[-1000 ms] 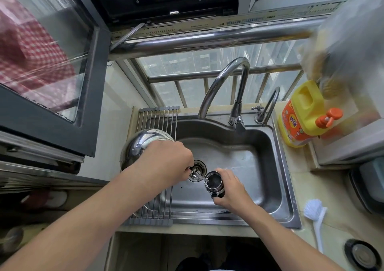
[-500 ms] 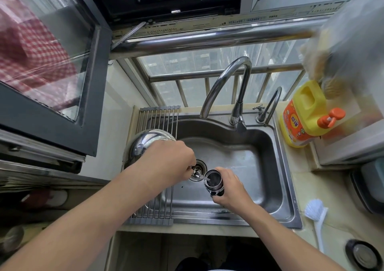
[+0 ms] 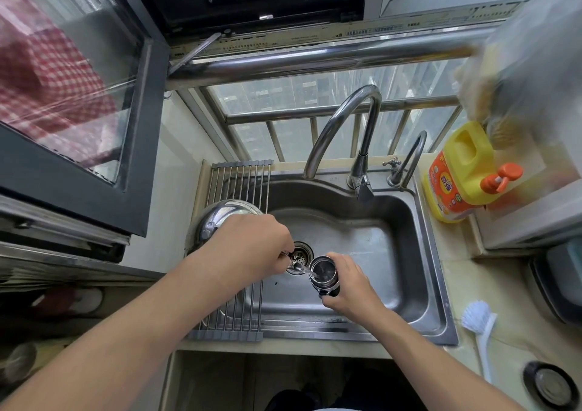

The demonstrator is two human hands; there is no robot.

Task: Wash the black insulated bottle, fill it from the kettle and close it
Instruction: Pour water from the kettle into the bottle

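The black insulated bottle [image 3: 323, 276] stands upright and uncapped over the sink basin, gripped from the right by my right hand [image 3: 348, 287]. My left hand [image 3: 252, 246] holds the shiny steel kettle [image 3: 220, 218] by its handle, tilted toward the bottle. The kettle's spout [image 3: 297, 265] points at the bottle's mouth, and a thin stream of water runs from it into the opening. Most of the kettle is hidden under my left hand.
The steel sink [image 3: 419, 246] has a drain strainer [image 3: 300, 253] and a roll-up rack [image 3: 239, 183] on its left. A tall faucet [image 3: 352, 120] arches at the back. Yellow detergent bottle [image 3: 456, 171], white dish brush [image 3: 480, 325] and a round black lid [image 3: 549, 384] sit on the right counter.
The kettle has tipped a little further and water now streams into the bottle. Both hands stay in nearly the same place.
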